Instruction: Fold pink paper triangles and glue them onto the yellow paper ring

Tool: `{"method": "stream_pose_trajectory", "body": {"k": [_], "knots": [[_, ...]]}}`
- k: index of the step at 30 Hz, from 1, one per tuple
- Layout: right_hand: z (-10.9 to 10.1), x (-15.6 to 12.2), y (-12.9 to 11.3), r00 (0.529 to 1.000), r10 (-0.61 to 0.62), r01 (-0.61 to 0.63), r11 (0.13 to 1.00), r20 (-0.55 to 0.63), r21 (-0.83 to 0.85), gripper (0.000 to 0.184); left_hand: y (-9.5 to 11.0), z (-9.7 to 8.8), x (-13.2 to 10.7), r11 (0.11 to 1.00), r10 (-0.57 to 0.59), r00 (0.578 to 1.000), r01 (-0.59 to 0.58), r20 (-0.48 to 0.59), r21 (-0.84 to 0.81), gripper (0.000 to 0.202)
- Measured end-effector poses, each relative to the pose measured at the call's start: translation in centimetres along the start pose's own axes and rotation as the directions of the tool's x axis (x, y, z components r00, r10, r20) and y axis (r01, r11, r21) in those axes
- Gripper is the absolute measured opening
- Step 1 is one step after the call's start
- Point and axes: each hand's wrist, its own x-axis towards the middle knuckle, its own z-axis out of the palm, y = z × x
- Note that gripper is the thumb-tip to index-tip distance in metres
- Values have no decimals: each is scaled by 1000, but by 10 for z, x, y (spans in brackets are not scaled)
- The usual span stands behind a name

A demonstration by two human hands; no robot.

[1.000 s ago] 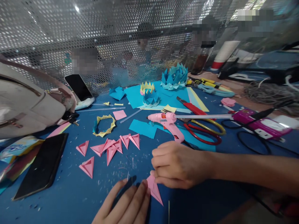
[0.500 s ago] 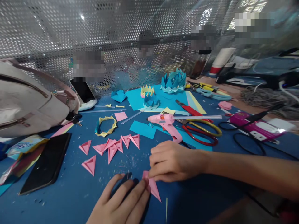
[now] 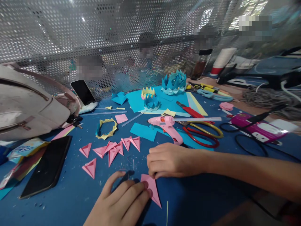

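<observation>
A folded pink paper triangle [image 3: 152, 191] lies on the blue table in front of me, its long point toward me. My left hand [image 3: 124, 198] rests beside it with fingers spread, the fingertips pressing on its left side. At the paper's upper right corner is my right hand [image 3: 170, 160], its fingers curled together with the tips on the paper's edge. Several small folded pink pieces [image 3: 113, 154] lie beyond my left hand. A pink glue gun [image 3: 166, 123] with a clear glue stick lies just beyond my right hand.
Scissors [image 3: 204, 134], a yellow paper ring [image 3: 107, 128] and blue paper flowers [image 3: 174, 82] lie farther back. A phone [image 3: 47, 166] and a white bag [image 3: 35, 106] are at left; a purple power strip [image 3: 258, 127] with cables is at right. A perforated metal screen [image 3: 117, 37] stands behind.
My right hand has shifted slightly left and up, baring more of the pink paper's upper part. My left hand stays on the paper, its index finger a little farther from the others.
</observation>
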Motion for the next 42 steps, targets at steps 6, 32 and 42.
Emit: {"method": "stream_pose_trajectory", "body": {"k": [6, 32, 42], "knots": [[-1, -1, 1, 1000, -14, 14, 999, -5, -30, 32, 3, -3, 0, 998, -61, 998, 61, -14, -7, 40], [4, -2, -1, 997, 77, -76, 992, -7, 99, 27, -7, -3, -4, 973, 186, 983, -184, -2, 136, 41], [2, 4, -7, 981, 186, -193, 967, 58, 167, 16, -13, -12, 23, 923, -171, 966, 226, 194, -311, 20]]}}
